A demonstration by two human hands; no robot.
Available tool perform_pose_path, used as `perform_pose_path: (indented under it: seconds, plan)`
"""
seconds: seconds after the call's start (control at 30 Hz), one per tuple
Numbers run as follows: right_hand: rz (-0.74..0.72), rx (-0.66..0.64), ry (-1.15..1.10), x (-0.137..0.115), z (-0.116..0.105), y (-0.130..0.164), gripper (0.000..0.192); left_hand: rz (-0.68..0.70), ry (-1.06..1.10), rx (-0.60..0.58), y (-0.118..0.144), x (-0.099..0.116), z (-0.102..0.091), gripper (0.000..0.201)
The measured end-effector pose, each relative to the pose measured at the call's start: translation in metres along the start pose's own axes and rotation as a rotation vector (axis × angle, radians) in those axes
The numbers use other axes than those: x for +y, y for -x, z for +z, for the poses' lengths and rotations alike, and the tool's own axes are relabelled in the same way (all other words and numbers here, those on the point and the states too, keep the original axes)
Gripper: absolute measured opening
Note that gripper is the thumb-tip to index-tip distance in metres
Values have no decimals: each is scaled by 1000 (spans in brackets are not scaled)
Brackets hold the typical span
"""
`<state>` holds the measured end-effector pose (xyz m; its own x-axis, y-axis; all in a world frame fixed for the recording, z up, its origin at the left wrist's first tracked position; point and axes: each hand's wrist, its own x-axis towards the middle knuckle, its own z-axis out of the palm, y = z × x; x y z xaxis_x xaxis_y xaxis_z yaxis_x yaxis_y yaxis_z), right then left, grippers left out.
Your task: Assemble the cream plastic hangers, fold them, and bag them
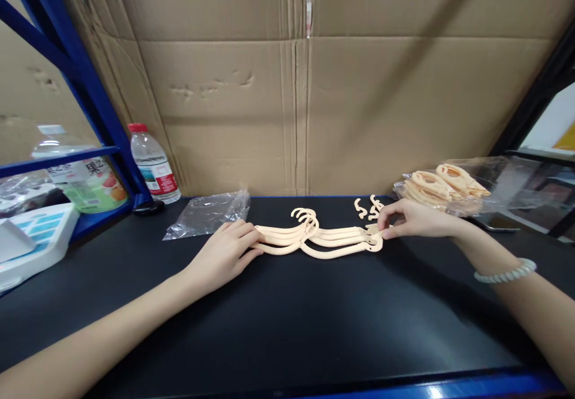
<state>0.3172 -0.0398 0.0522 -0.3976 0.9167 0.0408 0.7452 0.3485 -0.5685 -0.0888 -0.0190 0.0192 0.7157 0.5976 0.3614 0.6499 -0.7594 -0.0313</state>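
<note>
A small stack of cream plastic hangers point(314, 237) lies flat on the black tabletop point(287, 315), hooks pointing away from me. My left hand point(227, 255) rests on the stack's left ends, fingers laid flat over them. My right hand point(408, 219) pinches the stack's right ends between thumb and fingers. A few loose cream hook pieces point(369, 207) lie just behind the right end of the stack.
A clear bag with more cream hanger parts point(442, 186) sits at the right. An empty clear plastic bag point(209, 213) lies at the left. A water bottle point(153, 165) stands by the blue shelf post point(81, 81). Cardboard point(296, 87) lines the back.
</note>
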Motion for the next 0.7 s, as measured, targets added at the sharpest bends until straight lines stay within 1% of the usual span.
perform_pose_path:
  seconds: [0.1,0.17,0.23,0.3,0.33,0.37,0.43,0.5,0.6,0.7]
  plan:
    - [10,10,124,4,0,-1,25,-3,-4,9,1,1,1,14]
    - [15,60,177,2,4,-2,26,-10,-6,23,2,4,1,14]
    - [28,206,243,-7,16,-3,28,-14,20,32,2,10,2,15]
    - [16,408,335,-23,37,-4,33,-14,78,30,3,19,2,19]
    - [-21,445,366,-32,50,-4,40,-13,108,28,3,23,3,23]
    - [-61,426,393,-40,63,-4,46,-8,127,24,3,28,3,27]
    - [-103,340,451,-55,86,-3,62,-2,120,-2,4,35,6,38]
    - [-81,263,500,-61,103,-2,71,-4,80,-71,6,37,9,50]
    - [-4,168,525,-59,112,-3,74,-20,39,-179,9,33,15,59]
    - [29,127,508,-52,110,-6,73,-34,35,-226,8,28,18,62]
